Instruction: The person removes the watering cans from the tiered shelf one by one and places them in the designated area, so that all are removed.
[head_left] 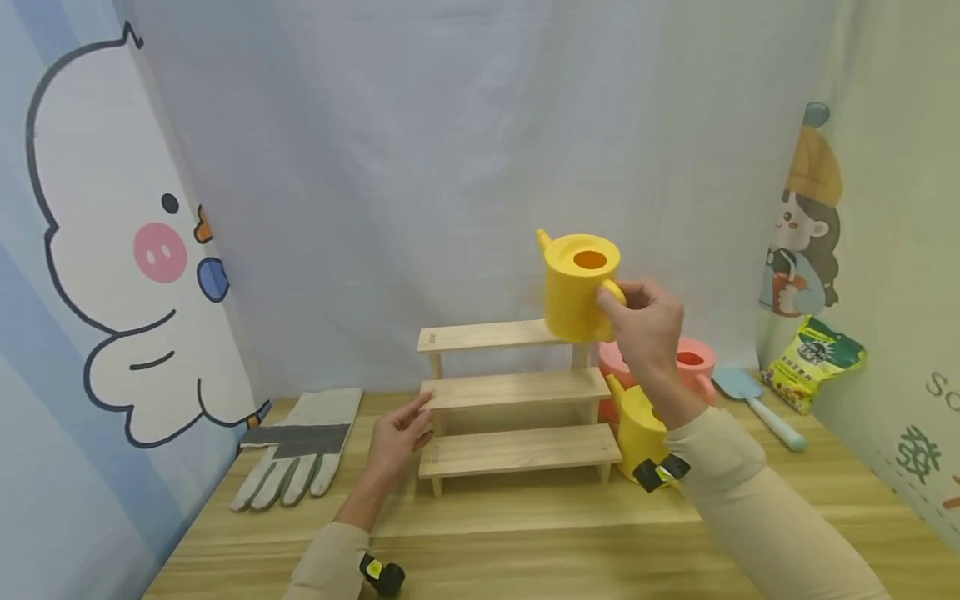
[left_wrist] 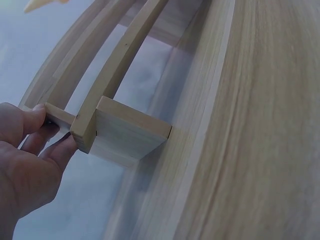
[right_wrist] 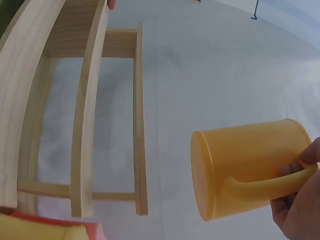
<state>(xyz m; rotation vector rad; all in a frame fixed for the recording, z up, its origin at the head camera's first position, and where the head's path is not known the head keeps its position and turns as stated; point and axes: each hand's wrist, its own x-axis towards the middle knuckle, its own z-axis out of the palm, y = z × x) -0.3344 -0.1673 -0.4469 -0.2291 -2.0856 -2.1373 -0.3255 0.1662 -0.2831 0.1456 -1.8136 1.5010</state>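
Observation:
My right hand (head_left: 647, 321) grips the handle of a yellow watering can (head_left: 573, 292), which is held upright over the right end of the top board. In the right wrist view the can's round base (right_wrist: 202, 175) is well apart from the shelf. A three-tier wooden shelf (head_left: 517, 450) stands on the table. My left hand (head_left: 397, 437) is at its left side, where thumb and fingers pinch the end of the middle tier (left_wrist: 60, 115). Behind my right forearm, a second yellow watering can (head_left: 637, 433) and pink watering cans (head_left: 693, 358) stand partly hidden.
A grey-and-white work glove (head_left: 303, 450) lies left of the shelf. On the right are a small shovel (head_left: 757, 404) with a pale blue blade and a green-yellow packet (head_left: 813, 362) leaning on the side curtain. A pale curtain (head_left: 375, 167) hangs behind the wooden table (head_left: 525, 550).

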